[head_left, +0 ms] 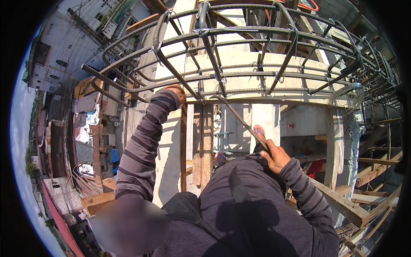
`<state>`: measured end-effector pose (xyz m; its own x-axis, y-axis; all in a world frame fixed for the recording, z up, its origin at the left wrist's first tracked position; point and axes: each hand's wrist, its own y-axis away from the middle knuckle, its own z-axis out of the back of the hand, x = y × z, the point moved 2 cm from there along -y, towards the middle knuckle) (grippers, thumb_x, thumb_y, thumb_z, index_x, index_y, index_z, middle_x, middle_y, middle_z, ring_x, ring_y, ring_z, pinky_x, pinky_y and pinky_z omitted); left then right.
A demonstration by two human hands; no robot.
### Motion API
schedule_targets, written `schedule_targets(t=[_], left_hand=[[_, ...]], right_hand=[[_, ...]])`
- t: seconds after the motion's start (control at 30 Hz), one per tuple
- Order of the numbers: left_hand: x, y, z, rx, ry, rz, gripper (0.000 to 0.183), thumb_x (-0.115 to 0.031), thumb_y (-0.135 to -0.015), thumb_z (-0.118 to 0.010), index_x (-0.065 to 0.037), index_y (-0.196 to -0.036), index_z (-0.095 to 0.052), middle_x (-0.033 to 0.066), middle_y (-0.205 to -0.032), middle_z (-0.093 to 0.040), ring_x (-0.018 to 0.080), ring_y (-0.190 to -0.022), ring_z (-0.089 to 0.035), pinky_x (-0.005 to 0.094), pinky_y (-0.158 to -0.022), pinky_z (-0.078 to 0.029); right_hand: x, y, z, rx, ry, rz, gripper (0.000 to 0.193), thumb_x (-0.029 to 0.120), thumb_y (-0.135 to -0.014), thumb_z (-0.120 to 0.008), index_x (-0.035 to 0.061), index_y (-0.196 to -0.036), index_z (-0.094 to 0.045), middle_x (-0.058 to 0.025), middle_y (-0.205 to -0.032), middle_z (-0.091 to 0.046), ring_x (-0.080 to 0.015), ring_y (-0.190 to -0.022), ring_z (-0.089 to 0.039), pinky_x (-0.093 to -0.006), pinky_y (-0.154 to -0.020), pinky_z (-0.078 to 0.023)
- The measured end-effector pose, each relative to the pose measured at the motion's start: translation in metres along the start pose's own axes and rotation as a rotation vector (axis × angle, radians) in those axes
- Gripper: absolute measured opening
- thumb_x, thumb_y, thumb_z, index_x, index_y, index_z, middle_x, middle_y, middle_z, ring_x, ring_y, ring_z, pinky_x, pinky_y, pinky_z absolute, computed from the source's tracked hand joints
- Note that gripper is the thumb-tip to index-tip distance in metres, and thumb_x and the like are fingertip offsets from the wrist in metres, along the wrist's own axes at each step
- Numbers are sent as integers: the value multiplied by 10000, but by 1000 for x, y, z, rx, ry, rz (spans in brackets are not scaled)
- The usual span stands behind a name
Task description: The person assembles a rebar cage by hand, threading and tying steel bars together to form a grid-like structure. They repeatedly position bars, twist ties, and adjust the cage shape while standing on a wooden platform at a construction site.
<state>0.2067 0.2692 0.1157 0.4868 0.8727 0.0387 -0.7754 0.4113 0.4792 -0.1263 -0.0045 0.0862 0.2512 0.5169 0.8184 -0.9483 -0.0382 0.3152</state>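
Note:
In front of me a rebar cage of ribbed bars and stirrups lies across pale formwork boards. Thin wire ties bind many of its crossings. My left hand is closed at the cage's near lower edge, beside a stirrup corner. Its fingers are partly hidden, so I cannot make out what they grip. Wrapped in my right hand is the near end of a long hooked steel bar. The bar slants up and left, its curved tip at the cage's lowest near bar.
Below the cage I stand high among timber posts and planks. One sandalled foot shows beneath me. A bundle of loose tie wire hangs at the cage's right. Rooftops lie far below on the left; lumber crosses the lower right.

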Motion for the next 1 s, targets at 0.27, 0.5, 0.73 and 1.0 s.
schedule_targets(t=[0.27,0.5,0.73,1.0], left_hand=[[-16,9,7,-2,21,179,296,-312,-853,-631,-57,-975,-720,160,-903,-694,300,-818,-678,387,-760,-534],[2,18,-35,-202,334,155,357,-314,-895,-506,-31,-1020,-685,233,-1009,-669,396,-954,-646,435,-874,-505],[-62,24,-149,-639,1101,354,308,-299,-947,-513,-32,-941,-668,215,-811,-665,412,-778,-630,462,-717,-494],[-108,-12,-184,-317,2282,512,252,-340,-966,-534,-104,-1020,-606,83,-801,-651,274,-708,-666,369,-597,-564]], right_hand=[[-2,-29,-20,-13,131,35,448,184,-955,-511,20,-1343,-357,-327,-804,-605,-503,-770,-591,-496,-723,-444],[-1,-39,-26,321,-430,-165,256,133,-904,-631,4,-1015,-441,-96,-644,-538,-227,-519,-583,-347,-517,-486],[3,-32,-1,548,-914,-210,261,73,-842,-683,27,-963,-456,-58,-625,-537,-138,-417,-527,-283,-429,-477],[18,-29,-31,429,-544,-157,293,104,-883,-624,-12,-1049,-412,-128,-685,-580,-251,-549,-614,-345,-527,-499]])
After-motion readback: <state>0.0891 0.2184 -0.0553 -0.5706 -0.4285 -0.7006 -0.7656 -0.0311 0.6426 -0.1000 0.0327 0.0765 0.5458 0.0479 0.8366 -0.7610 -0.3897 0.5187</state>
